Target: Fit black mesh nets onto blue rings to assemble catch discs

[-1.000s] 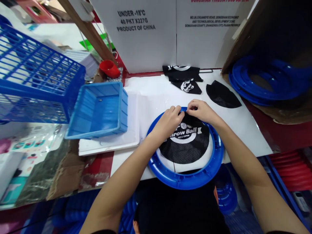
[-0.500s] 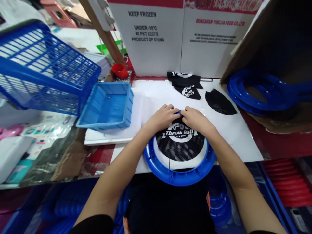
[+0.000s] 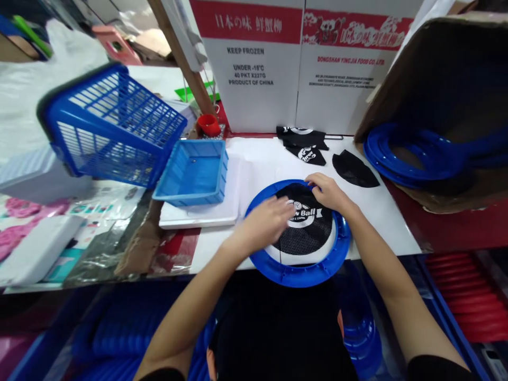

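Observation:
A blue plastic ring [image 3: 298, 276] lies at the table's front edge. Inside it is a black mesh net [image 3: 305, 241] printed "Throw Ball"; a pale gap shows between the net's lower edge and the ring. My right hand [image 3: 328, 191] grips the ring's far right rim, its fingertips bent over the net's edge. Over the left part of the net, my left hand [image 3: 264, 225] is slightly blurred, fingers stretched out, with nothing visible in them. Whether it touches the net I cannot tell. Farther back lie more black net pieces [image 3: 305, 154] and a single one [image 3: 354, 169].
A light-blue tray [image 3: 190, 198] stands left on white sheets, beside a tilted blue basket [image 3: 119, 137] and a red cup [image 3: 209, 125]. On the right, an open carton [image 3: 420, 203] holds blue rings [image 3: 377, 153]. A white printed carton [image 3: 262, 106] stands behind.
My left hand has come off the ring's far rim and moved toward me and left over the net. My right hand stays at the rim. The camera view has shifted.

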The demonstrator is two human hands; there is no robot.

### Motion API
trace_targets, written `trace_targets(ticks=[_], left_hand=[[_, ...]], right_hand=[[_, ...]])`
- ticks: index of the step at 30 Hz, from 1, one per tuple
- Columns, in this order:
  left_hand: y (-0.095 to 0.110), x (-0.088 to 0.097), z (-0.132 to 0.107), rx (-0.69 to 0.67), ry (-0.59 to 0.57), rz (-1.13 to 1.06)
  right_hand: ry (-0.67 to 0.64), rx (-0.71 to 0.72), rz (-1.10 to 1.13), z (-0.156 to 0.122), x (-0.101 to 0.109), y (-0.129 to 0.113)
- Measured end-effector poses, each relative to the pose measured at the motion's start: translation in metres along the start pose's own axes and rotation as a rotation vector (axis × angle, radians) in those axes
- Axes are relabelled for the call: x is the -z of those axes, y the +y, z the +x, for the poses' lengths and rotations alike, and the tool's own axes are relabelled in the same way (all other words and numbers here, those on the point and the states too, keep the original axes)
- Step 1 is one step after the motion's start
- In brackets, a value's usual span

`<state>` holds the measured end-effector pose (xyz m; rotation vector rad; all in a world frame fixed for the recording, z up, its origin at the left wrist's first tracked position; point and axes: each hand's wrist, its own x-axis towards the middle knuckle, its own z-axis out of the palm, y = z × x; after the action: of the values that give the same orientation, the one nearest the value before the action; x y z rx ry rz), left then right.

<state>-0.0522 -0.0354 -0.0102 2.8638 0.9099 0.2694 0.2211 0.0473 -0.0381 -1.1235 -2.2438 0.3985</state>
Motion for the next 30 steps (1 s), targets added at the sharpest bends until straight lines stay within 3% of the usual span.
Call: trace_targets(ticks=[3,6,9,12,15,18,22,25,28,30], left_hand=[[0.027,-0.014,-0.019,-0.052,-0.07,-0.116],[0.036,-0.023,-0.029,0.008,-0.028,-0.178],[0.041,-0.023,-0.036,0.052,0.107,-0.251],[0.053,-0.026,-0.042,0.084,0.284,-0.304],[0.066,-0.035,-0.043,0.095,0.385,-0.343],[0.075,-0.041,-0.043,0.094,0.45,-0.36],[0.078,-0.044,-0.045,0.083,0.537,-0.394],[0.077,-0.045,-0.043,0.081,0.562,-0.335],[0.07,-0.047,-0.041,0.07,0.618,-0.237],[0.066,-0.047,-0.042,0.039,0.676,-0.232]], right_hand=[[-0.008,-0.032,-0.102,-0.01,0.011,-0.026],[-0.015,-0.079,-0.234,-0.052,0.011,-0.081],[0.058,-0.102,-0.206,-0.11,-0.007,-0.141],[0.201,-0.148,-0.214,-0.147,-0.036,-0.174],[0.303,-0.165,-0.254,-0.152,-0.058,-0.179],[0.343,-0.151,-0.269,-0.144,-0.064,-0.174],[0.421,-0.111,-0.125,-0.137,-0.057,-0.169],[0.376,-0.125,-0.002,-0.135,-0.05,-0.167],[0.329,-0.058,-0.078,-0.134,-0.045,-0.162],[0.384,0.009,-0.172,-0.134,-0.045,-0.159]])
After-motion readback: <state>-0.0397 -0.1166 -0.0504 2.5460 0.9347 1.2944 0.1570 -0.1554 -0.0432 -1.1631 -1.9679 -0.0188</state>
